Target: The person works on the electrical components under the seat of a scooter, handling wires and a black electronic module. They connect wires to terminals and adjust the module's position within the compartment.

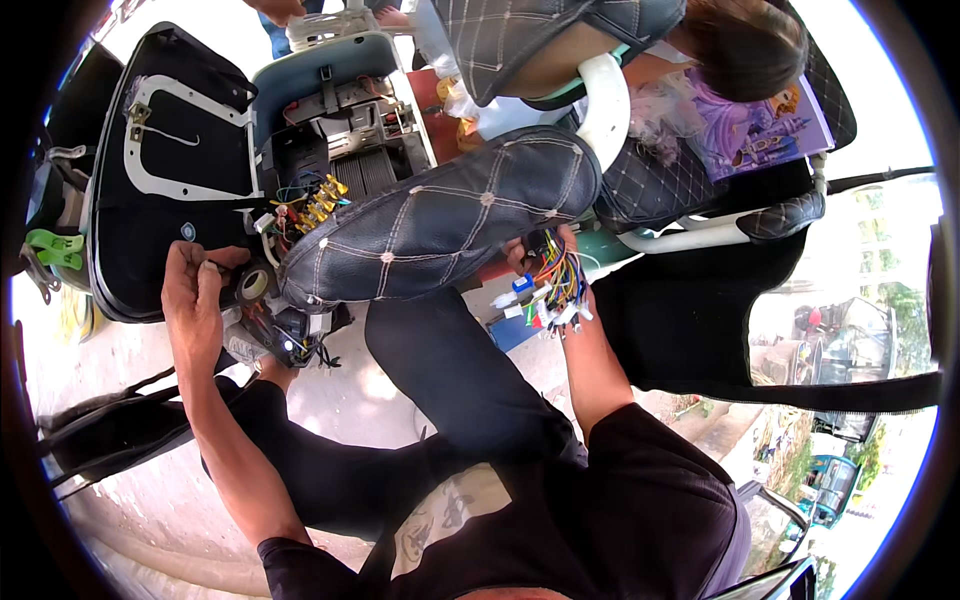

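Observation:
My right hand (pixel 568 243) is closed around a bundle of coloured wires with several plugs (pixel 550 290), just beyond the quilted black armrest (pixel 440 215). Part of that hand is hidden by the wires. At the left, my left hand (pixel 195 285) has its fingers curled and pinched together beside the open seat lid. What they hold, if anything, I cannot make out against the dark lining. Close to these fingertips is a tape roll (pixel 253 284), above a cluster of dark tools and parts (pixel 280 335). Yellow terminals with wires (pixel 320 203) stick out behind the armrest.
An open compartment (pixel 275 75) holds batteries and metal-finned parts. The black lid (pixel 160 200) leans open at left, with green clips (pixel 55 248) beyond. Another person (pixel 745 50) sits at upper right with a purple picture book (pixel 770 125). A dark cover (pixel 680 310) hangs at right.

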A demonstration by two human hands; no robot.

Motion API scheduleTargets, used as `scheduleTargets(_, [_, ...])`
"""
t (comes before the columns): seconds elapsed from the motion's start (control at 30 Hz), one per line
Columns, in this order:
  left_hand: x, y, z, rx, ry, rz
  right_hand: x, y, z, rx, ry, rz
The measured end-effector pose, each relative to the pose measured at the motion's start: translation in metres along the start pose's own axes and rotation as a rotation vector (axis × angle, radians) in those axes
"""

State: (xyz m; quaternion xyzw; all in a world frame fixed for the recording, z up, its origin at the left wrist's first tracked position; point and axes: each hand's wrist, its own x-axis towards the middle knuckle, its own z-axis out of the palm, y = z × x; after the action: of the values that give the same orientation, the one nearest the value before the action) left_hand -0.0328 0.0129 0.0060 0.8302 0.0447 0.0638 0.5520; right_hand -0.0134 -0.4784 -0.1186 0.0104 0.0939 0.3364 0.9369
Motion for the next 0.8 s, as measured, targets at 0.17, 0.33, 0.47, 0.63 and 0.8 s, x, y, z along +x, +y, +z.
scheduleTargets(0.17, [-0.004,-0.018,-0.004,-0.054,-0.058,0.032,-0.004,0.011,-0.036,0.568,-0.089,-0.055])
scheduleTargets(0.33, [-0.008,-0.012,0.001,-0.04,-0.01,0.018,0.0,0.006,-0.036,0.585,0.105,-0.157])
scheduleTargets(0.47, [-0.011,-0.016,0.0,-0.096,0.022,0.006,0.003,-0.027,-0.058,0.158,0.335,-0.126])
scheduleTargets(0.63, [-0.016,-0.001,-0.009,0.014,0.002,-0.106,0.01,-0.022,-0.105,-0.637,0.756,-0.479])
scheduleTargets(0.8, [-0.027,-0.001,-0.016,0.079,0.09,-0.083,0.108,-0.006,-0.023,-0.918,0.537,-0.174])
